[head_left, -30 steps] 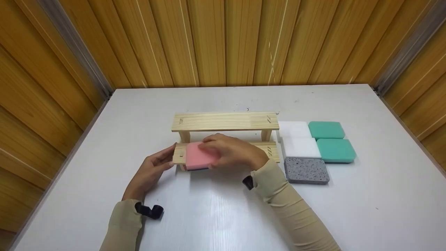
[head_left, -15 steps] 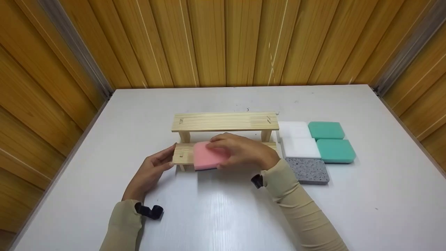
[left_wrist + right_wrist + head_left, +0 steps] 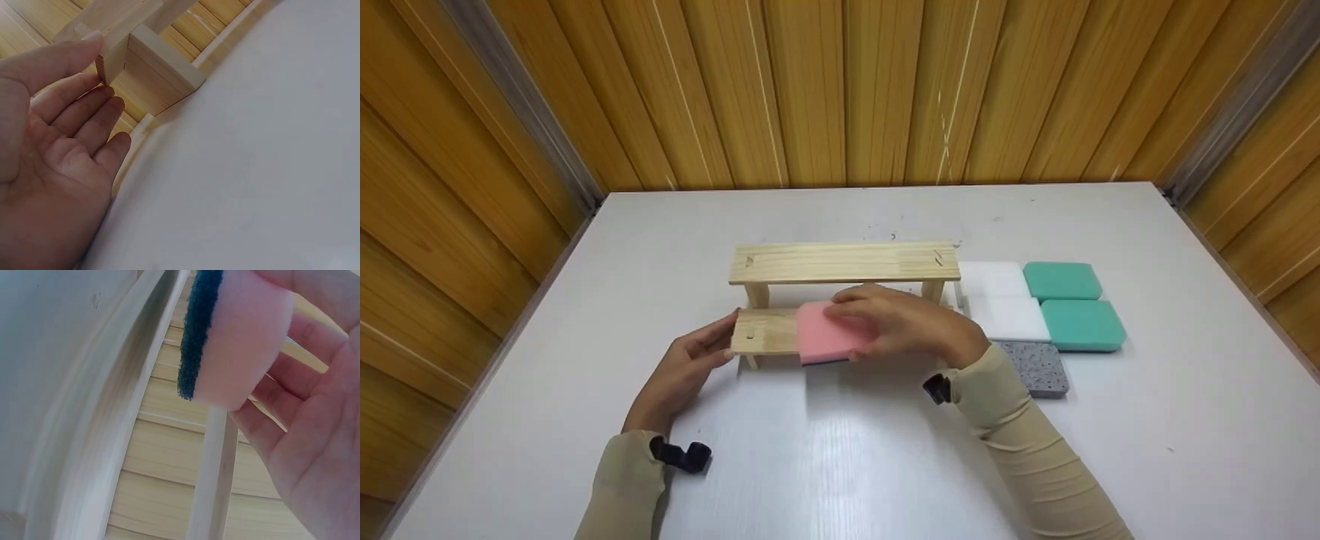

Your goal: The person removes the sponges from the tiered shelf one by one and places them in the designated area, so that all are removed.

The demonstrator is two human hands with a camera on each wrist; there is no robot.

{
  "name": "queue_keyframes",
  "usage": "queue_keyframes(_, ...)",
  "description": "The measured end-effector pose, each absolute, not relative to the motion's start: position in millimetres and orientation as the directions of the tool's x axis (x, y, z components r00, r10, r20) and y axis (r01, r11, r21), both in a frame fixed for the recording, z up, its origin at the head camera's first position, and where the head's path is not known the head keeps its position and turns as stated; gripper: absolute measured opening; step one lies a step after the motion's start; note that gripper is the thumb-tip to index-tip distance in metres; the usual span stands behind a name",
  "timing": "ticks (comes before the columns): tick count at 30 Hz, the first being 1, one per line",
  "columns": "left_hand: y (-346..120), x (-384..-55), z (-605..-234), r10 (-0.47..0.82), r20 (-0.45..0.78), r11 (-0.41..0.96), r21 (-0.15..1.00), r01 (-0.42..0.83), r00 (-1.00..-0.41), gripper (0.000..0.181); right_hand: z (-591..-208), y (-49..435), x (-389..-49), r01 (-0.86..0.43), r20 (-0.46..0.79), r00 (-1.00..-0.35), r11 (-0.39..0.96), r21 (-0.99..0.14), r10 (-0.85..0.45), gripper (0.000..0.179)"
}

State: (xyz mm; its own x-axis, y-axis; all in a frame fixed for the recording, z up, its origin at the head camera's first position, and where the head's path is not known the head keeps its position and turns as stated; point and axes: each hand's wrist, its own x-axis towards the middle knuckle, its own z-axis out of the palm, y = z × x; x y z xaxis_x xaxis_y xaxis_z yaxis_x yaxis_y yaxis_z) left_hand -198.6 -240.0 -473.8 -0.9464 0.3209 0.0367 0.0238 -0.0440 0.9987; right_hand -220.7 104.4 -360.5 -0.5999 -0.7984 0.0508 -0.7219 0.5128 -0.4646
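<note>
A two-step wooden rack [image 3: 840,262] stands on the white table. My left hand [image 3: 686,375] holds the left end of its lower board [image 3: 772,334], thumb at the front corner and fingers at the back one. In the left wrist view, the thumb and index fingertip meet the board's end while the other fingers extend beside it. With my right hand [image 3: 911,322] I grip a pink scrub sponge [image 3: 825,334] over the middle of that lower board. Its dark blue scouring pad [image 3: 199,332] faces away from the palm. The hand and sponge hide the board's right part.
Right of the rack lie two white sponge blocks [image 3: 1006,319], two green sponges [image 3: 1082,324] and a speckled grey sponge [image 3: 1035,367], partly behind the right forearm. Wood-look panels [image 3: 840,90] wall in the table's back and sides.
My right hand has slid the pink sponge rightward along the lower board, uncovering more of its left part. The left hand and the rack have stayed in place.
</note>
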Motion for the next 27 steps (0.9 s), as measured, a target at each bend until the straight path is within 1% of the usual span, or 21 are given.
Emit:
queue_keyframes(10, -240.2, -199.1, -473.8, 0.321, 0.039, -0.026, 0.999, 0.032, -0.946, 0.067, -361.6, 121.0, -220.9, -0.732, 0.085, -0.603, 0.507, -0.455, -0.793, 0.06)
queue_keyframes(18, -240.5, -198.9, -473.8, 0.313, 0.008, -0.024, 1.0, 0.001, -0.95, 0.066, -363.5, 132.4, -221.8, -0.739, 0.105, -0.603, 0.504, -0.448, -0.791, 0.058)
queue_keyframes(27, -240.0, -198.9, -473.1, 0.313, 0.006, -0.024, 1.0, -0.002, -0.95, 0.067, -362.0, 143.1, -220.7, -0.725, 0.071, -0.62, 0.535, -0.433, -0.782, 0.058)
